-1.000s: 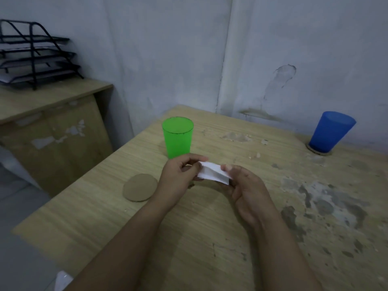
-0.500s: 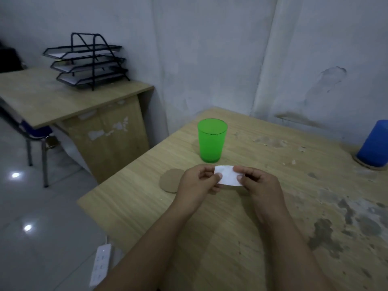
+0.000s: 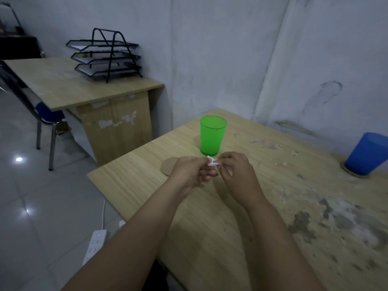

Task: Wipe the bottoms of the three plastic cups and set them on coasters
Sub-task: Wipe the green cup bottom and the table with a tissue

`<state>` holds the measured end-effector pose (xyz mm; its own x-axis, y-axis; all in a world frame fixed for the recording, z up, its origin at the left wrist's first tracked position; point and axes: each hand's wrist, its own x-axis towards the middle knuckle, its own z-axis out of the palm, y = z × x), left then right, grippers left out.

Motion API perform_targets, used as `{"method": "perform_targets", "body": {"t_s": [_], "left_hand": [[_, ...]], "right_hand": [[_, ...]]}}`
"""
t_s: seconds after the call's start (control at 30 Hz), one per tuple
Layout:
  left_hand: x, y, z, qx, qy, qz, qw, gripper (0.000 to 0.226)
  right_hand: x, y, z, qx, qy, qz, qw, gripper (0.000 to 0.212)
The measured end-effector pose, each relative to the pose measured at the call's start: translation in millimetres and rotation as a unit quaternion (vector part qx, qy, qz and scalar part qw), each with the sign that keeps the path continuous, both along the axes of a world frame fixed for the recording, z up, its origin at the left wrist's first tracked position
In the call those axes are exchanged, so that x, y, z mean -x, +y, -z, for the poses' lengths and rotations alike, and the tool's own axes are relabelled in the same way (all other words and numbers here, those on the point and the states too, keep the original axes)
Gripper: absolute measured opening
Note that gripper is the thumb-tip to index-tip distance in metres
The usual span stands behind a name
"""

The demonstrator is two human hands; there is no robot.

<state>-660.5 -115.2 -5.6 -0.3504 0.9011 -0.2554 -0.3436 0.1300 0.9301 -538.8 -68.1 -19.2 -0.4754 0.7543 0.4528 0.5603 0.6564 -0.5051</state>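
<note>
Fingers (image 3: pixel 206 172) of both hands pinching 1 small white tissue (image 3: pixel 212 162), green cup (image 3: pixel 212 135) just behind.

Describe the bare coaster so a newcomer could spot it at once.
Start at the worn wooden table in the wall corner and find the green cup near its left edge. Just in front of it lies a flat brown coaster, partly hidden by the left hand. Unlike the coaster under the blue cup, it carries nothing.

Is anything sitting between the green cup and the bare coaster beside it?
Nothing on the table lies between the green cup and the coaster. The left hand covers part of the coaster, pinching the tissue.
</note>
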Motion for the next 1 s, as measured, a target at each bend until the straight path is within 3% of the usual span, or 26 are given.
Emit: {"method": "perform_targets", "body": {"t_s": [0.07, 0.1, 0.13, 0.2, 0.27, 0.4, 0.57, 0.8, 0.87, 1.0], "left_hand": [[-1, -6, 2, -0.01, 0.055, 0.011, 0.998, 0.014], [0, -11, 6, -0.019, 0.136, 0.005, 0.99, 0.013], [3, -16, 11, -0.029, 0.255, -0.007, 0.967, 0.013], [9, -29, 26, -0.035, 0.49, -0.019, 0.871, 0.021], [11, -42, 40, -0.038, 0.584, -0.004, 0.811, 0.03], [10, -50, 59, -0.036, 0.655, 0.051, 0.753, 0.043], [10, -45, 68, -0.032, 0.671, 0.054, 0.739, 0.052], [10, -39, 70, -0.045, 0.67, 0.042, 0.74, 0.051], [9, -39, 70, -0.041, 0.667, 0.037, 0.743, 0.05], [9, -40, 69, -0.037, 0.658, 0.025, 0.751, 0.049]], "right_hand": [[-5, 6, -5, -0.015, -0.037, 0.007, 0.999, 0.018], [-8, 9, -7, -0.023, -0.055, 0.014, 0.998, 0.019], [-11, 12, -8, -0.029, -0.071, 0.022, 0.997, 0.02], [-15, 16, -7, -0.041, -0.097, 0.045, 0.993, 0.023], [-15, 20, -1, -0.049, -0.149, 0.063, 0.986, 0.023], [-8, 17, 10, -0.041, -0.27, 0.115, 0.955, 0.022], [2, -9, 32, -0.089, -0.395, 0.048, 0.913, 0.028], [14, 13, 22, 0.029, -0.327, 0.011, 0.945, 0.05], [25, 21, 21, 0.028, -0.352, -0.001, 0.936, 0.05], [36, 23, 19, 0.037, -0.317, -0.017, 0.947, 0.044]]}}
